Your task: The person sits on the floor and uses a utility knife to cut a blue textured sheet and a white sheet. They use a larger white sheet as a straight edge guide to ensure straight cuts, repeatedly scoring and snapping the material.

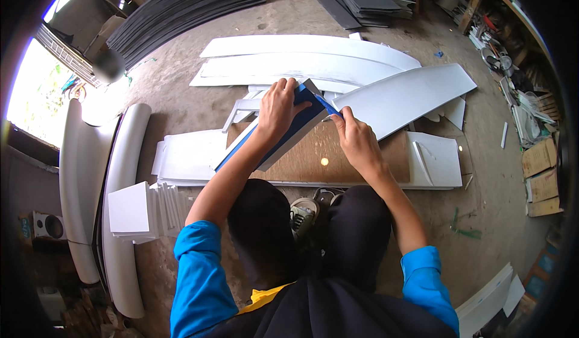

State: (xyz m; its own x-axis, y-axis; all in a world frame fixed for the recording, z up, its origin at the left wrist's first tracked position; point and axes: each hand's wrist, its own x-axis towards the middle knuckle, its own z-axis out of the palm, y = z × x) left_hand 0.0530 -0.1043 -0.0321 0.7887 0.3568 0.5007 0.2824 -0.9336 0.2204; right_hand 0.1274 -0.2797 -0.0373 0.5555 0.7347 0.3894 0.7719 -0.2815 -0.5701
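Floor, white panels beyond blue strip

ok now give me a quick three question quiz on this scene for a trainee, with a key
1. True or false: the right hand holds a blue tool.
2. The brown board lies on: a) black sheets, b) white panels, c) cardboard boxes.
3. Fill in: the left hand grips a strip that is partly white and partly ____.

Key: 1 true; 2 b; 3 blue.

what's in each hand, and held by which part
Left hand: the blue-and-white panel, by its edge near the far end. Right hand: a blue tool, by its near end.
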